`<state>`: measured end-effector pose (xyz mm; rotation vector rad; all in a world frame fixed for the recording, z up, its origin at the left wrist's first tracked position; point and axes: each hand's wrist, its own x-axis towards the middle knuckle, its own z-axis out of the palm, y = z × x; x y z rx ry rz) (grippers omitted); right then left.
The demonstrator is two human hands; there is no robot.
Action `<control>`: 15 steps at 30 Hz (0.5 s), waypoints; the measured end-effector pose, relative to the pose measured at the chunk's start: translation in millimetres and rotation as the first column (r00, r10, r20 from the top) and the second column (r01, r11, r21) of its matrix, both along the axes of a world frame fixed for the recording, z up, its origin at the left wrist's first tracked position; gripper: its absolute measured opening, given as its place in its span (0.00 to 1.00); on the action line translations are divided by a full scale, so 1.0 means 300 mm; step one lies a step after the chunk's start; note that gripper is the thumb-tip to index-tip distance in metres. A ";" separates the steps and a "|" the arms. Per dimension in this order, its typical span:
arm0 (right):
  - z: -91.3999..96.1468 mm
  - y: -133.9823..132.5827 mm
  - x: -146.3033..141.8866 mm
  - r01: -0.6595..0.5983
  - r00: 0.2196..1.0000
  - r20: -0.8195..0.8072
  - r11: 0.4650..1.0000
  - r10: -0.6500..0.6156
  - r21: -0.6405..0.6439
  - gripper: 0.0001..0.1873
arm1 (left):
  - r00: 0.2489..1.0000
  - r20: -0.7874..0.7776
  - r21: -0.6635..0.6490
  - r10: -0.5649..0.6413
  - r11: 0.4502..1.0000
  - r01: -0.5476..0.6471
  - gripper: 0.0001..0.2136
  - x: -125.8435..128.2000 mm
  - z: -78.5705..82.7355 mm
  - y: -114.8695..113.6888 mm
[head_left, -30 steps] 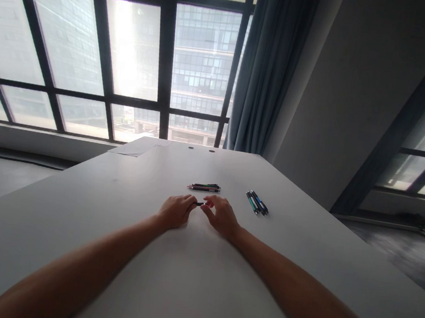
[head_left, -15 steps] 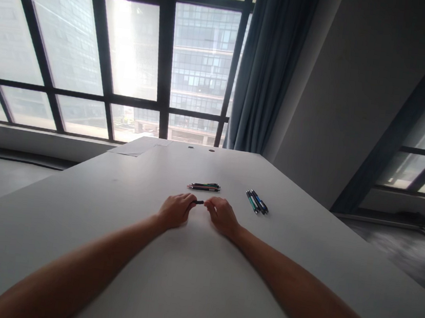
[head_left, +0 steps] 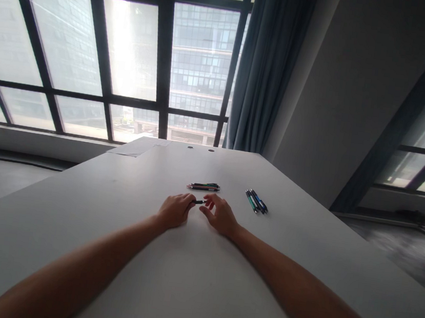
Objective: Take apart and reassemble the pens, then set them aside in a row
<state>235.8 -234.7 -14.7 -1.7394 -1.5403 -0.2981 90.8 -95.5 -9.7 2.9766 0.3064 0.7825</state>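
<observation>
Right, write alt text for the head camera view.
A person's left hand holds a slim dark pen over a white table, the right hand curved at its other end. Grouped pens lie beyond, more pens to the right; behind are a gridded window and blue curtain.

Looks like an office to me tbh, with a big white table (head_left: 197, 281) under the left hand (head_left: 177, 210), pens (head_left: 258, 202) beside the right hand (head_left: 221, 216), and beyond both a huge window (head_left: 133, 51) facing a glassy building (head_left: 203, 65).

left hand (head_left: 176, 210): curled, pinching | right hand (head_left: 221, 216): half-curled, loosely spread | both arms (head_left: 116, 247) stretched forward
</observation>
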 end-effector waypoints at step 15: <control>0.001 0.000 0.003 -0.003 0.999 -0.036 1.000 0.002 -0.009 0.10 | 1.000 -0.011 -0.005 0.003 1.000 -0.003 0.10 -0.001 0.002 -0.002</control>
